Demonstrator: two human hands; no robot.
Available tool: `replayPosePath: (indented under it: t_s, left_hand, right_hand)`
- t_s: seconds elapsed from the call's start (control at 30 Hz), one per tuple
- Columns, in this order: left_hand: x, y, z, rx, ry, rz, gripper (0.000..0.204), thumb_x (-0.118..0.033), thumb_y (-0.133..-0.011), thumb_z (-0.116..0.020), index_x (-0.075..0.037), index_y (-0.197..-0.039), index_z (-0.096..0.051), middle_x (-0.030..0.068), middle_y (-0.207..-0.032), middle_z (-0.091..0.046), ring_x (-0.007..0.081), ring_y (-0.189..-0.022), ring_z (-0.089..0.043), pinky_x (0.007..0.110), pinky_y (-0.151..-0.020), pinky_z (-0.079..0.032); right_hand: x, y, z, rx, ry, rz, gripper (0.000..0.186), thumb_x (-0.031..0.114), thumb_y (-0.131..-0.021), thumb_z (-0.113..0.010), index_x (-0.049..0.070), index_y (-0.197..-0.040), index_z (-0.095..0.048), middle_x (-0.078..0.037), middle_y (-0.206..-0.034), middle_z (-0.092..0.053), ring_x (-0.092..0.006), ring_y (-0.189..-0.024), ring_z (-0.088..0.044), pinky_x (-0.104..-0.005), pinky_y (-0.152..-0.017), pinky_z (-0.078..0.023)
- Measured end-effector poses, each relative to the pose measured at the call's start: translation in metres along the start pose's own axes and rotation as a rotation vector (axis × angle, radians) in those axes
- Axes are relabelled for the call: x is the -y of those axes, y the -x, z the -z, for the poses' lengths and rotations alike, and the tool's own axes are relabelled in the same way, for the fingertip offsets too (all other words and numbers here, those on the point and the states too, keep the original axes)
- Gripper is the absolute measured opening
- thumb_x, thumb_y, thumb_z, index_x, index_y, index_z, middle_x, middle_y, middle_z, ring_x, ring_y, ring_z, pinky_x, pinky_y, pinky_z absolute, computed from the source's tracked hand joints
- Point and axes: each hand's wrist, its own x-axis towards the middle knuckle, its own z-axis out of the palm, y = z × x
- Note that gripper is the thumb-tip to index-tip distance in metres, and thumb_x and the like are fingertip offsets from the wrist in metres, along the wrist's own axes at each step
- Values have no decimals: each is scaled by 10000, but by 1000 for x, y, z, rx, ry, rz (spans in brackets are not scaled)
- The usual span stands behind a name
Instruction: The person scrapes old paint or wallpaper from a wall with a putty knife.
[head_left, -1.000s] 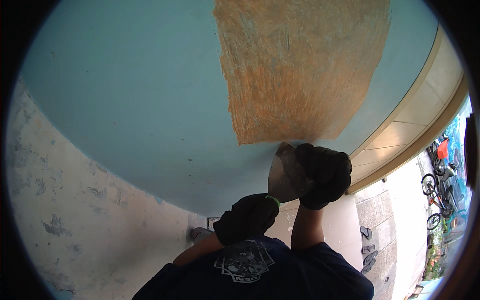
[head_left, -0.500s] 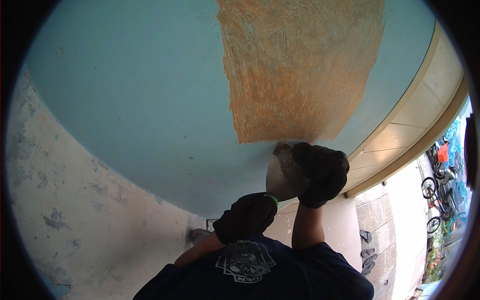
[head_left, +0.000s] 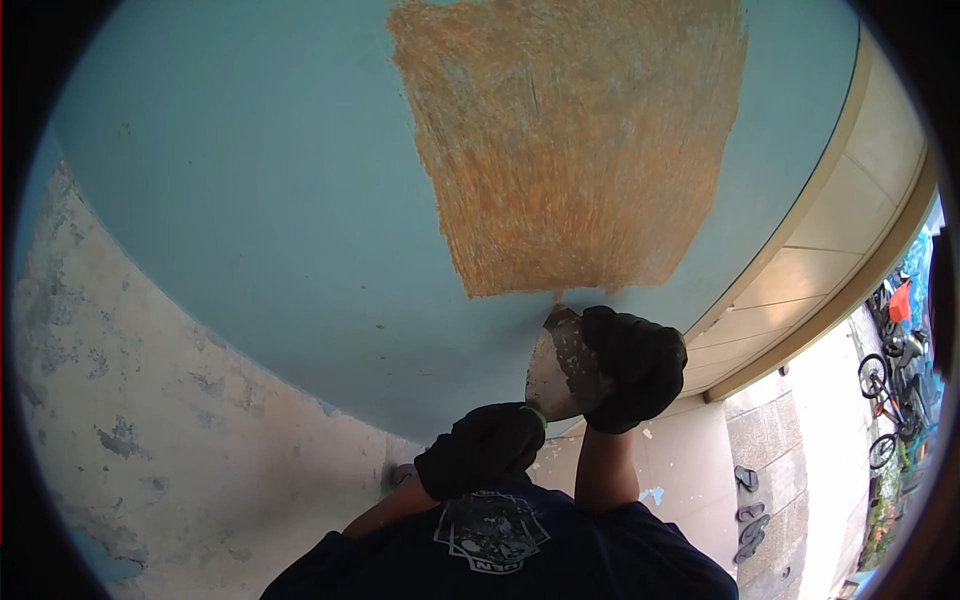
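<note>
My right hand [head_left: 637, 370], in a black glove, is closed round a paint scraper. Its wide metal blade [head_left: 556, 372], smudged with pale specks, points left, its upper corner just under the lower edge of a brownish-orange patch [head_left: 575, 200]. That patch is rough and streaked, on a turquoise wall [head_left: 290, 200]. Lower left, my left hand [head_left: 483, 450], also black-gloved, is curled shut close to the blade's lower corner. A bit of bright green shows at its fingers; what it holds is mostly hidden.
A pale wall [head_left: 220, 440] with flaking paint curves along the left. Cream tiles [head_left: 800, 290] border the turquoise wall on the right. Below lie paint flakes [head_left: 652, 494] and several dark sandals [head_left: 750, 512]. Bicycles [head_left: 880, 400] stand at the far right.
The view has shifted, so the patch sits further left. Both hands and the scraper appear slightly lower and further left, and a small brown mark now shows below the patch's edge.
</note>
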Motion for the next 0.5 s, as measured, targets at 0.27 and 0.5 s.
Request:
replayPosePath:
  t_s: [0.27,0.5]
  left_hand:
    - [-17,4,22,-408,-766,-376,183,-102,-802,-741,-29,-949,-659,70,-838,-645,201,-677,-643,309,-614,-535]
    - [-20,18,34,-370,-793,-316,363,-106,-760,-764,-37,-1094,-637,155,-906,-675,310,-770,-672,385,-712,-577]
  right_hand:
    - [-12,16,8,-21,142,28,444,262,-988,-439,80,-585,-395,-47,-522,-379,-203,-499,-364,-406,-600,-381]
    - [-23,28,12,-21,172,63,461,266,-983,-478,40,-581,-465,-73,-550,-461,-241,-537,-467,-433,-647,-472]
